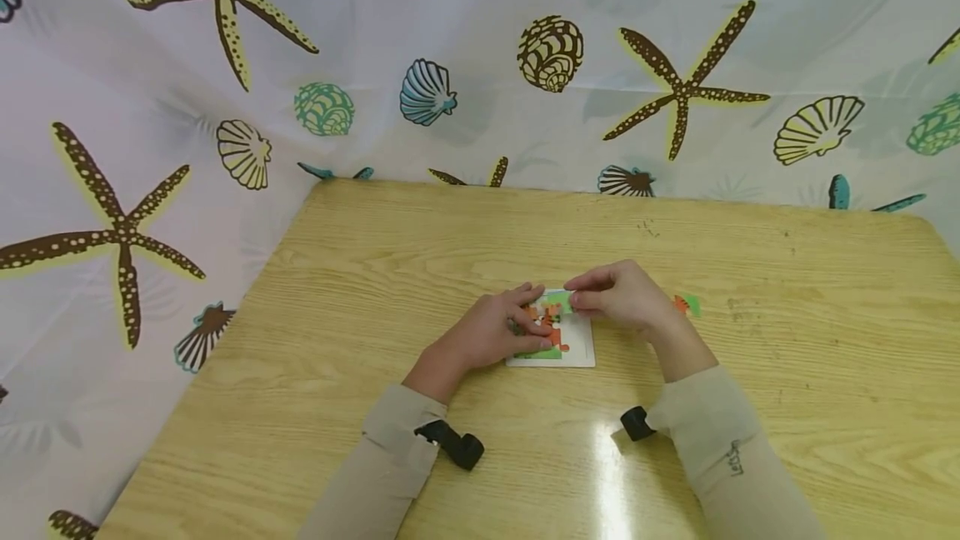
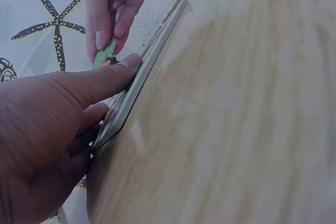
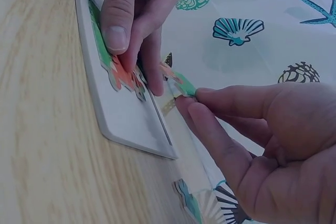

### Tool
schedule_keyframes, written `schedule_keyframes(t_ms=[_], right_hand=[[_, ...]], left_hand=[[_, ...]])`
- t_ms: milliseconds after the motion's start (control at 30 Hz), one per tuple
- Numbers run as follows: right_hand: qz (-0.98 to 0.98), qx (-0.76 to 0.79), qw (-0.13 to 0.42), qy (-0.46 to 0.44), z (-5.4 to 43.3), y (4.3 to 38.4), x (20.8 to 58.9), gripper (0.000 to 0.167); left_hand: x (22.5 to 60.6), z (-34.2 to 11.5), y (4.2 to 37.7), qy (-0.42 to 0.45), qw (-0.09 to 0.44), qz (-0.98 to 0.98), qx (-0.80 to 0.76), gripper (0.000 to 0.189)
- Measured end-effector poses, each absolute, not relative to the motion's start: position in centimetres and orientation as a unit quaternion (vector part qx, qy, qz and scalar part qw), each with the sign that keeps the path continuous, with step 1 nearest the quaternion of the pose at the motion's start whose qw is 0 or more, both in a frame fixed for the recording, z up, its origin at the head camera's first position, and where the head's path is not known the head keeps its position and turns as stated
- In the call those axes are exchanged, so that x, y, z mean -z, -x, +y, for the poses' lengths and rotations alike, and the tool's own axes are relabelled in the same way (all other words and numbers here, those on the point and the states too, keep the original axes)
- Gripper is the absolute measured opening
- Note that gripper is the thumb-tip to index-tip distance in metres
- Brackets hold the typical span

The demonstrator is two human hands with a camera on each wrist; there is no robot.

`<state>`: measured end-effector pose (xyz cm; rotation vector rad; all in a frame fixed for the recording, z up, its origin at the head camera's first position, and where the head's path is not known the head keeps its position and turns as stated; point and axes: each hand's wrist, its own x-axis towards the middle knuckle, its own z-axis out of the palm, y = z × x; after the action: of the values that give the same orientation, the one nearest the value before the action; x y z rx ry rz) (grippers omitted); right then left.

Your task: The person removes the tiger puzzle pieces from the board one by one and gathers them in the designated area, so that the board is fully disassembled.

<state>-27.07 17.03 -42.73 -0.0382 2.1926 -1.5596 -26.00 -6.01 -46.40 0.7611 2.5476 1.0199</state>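
Observation:
A white puzzle board [image 1: 581,348] lies on the table, its left part covered by joined orange and green jigsaw pieces [image 1: 553,338]. My left hand [image 1: 495,327] rests on these pieces, fingers spread and thumb near the board's front edge. Between thumb and fingers my right hand [image 1: 630,298] pinches a green and orange puzzle piece [image 3: 182,83] at the board's far right. In the right wrist view that piece is tilted and held above the board [image 3: 137,129], whose bare white part shows. The left hand hides some of the joined pieces.
A loose orange and green puzzle piece [image 1: 687,304] lies on the wooden table [image 1: 787,373] to the right of the right hand. Behind and to the left hangs a white cloth [image 1: 480,15] printed with shells and starfish. Both sleeves carry a black wrist device [image 1: 637,423].

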Motion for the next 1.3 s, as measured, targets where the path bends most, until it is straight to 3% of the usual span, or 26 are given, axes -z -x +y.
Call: schedule_keyframes(t_ms=[1300], right_hand=[[0.809, 0.529, 0.254, 0.037, 20.2, 27.3, 41.6, 0.024]], left_hand=[[46.4, -6.0, 26.0, -0.266, 0.142, 0.884, -0.357, 0.024]])
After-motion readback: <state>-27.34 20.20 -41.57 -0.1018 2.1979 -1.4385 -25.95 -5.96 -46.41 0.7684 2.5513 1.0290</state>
